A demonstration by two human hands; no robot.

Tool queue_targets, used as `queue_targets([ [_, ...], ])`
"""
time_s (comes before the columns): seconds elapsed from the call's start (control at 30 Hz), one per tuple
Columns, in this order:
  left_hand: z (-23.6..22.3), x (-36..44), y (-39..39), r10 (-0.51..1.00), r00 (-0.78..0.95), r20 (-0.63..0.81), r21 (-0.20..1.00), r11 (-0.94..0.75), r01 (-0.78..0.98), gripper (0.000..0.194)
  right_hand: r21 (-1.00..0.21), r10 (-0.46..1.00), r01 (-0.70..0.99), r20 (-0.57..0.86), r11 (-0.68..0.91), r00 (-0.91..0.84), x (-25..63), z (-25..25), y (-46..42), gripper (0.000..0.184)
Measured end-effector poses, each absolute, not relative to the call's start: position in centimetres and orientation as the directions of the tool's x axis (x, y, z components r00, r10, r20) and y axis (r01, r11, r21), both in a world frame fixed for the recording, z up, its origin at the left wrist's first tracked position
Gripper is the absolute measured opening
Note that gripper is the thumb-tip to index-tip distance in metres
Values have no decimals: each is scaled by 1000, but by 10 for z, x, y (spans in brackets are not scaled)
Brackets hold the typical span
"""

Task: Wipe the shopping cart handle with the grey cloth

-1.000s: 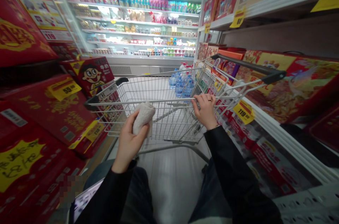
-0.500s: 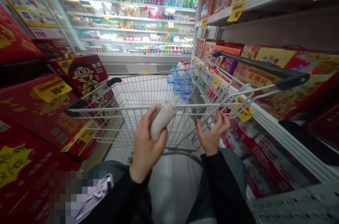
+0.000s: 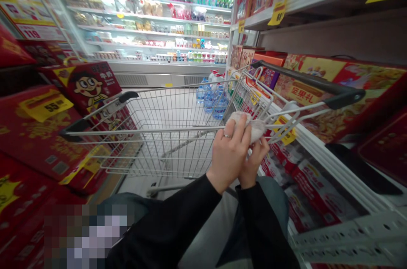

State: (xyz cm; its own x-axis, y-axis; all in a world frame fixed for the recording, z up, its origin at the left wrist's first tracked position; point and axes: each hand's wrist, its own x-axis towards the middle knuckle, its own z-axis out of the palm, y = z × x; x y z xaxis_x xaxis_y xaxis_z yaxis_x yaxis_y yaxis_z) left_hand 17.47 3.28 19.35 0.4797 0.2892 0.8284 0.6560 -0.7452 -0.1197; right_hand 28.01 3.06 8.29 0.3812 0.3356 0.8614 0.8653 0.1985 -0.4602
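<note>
A wire shopping cart (image 3: 165, 133) stands in front of me, tilted, its black handle (image 3: 318, 82) up at the right. My left hand (image 3: 227, 154) is closed on a folded white cloth (image 3: 256, 127) and presses it against the cart's rear rim. My right hand (image 3: 254, 161) sits just under and behind the left one; its fingers curl up to the cloth from below. Both sleeves are black.
Red gift boxes (image 3: 41, 133) with yellow price tags crowd the left side. A shelf of boxed goods (image 3: 333, 86) runs along the right. Water bottles (image 3: 214, 99) stand past the cart, and a lit refrigerated case (image 3: 152, 18) closes the aisle's far end.
My left hand has carried the cloth rightward to the cart's rear rim. My right hand, which let go of the rim earlier, has come up to meet the cloth.
</note>
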Motion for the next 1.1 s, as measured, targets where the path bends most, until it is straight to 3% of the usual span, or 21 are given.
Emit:
queue_targets([
  [0.17, 184, 124, 47, 348, 377, 859, -26, -704, 709, 49, -535, 291, 799, 838, 275, 461, 278, 92, 31, 64],
  [0.3, 180, 97, 54, 411, 290, 865, 75, -675, 734, 55, -516, 317, 829, 840, 215, 440, 269, 94, 29, 70],
  [0.47, 177, 110, 47, 369, 352, 860, 8, -700, 714, 51, -320, 295, 946, 901, -47, 320, 256, 115, 12, 71],
  [0.63, 179, 142, 43, 264, 441, 858, -102, -754, 649, 45, -142, 412, 989, 904, 50, 109, 272, 150, 11, 65],
  [0.8, 175, 126, 57, 293, 392, 872, -47, -747, 663, 50, 27, 553, 992, 828, 124, -92, 301, 161, 14, 59],
  [0.97, 165, 84, 67, 323, 273, 906, 29, -692, 721, 59, 13, 543, 993, 837, 119, -76, 297, 162, 10, 51],
  [1.1, 163, 78, 66, 334, 350, 875, 0, -724, 690, 55, -24, 501, 994, 865, 105, -32, 282, 164, 15, 45],
])
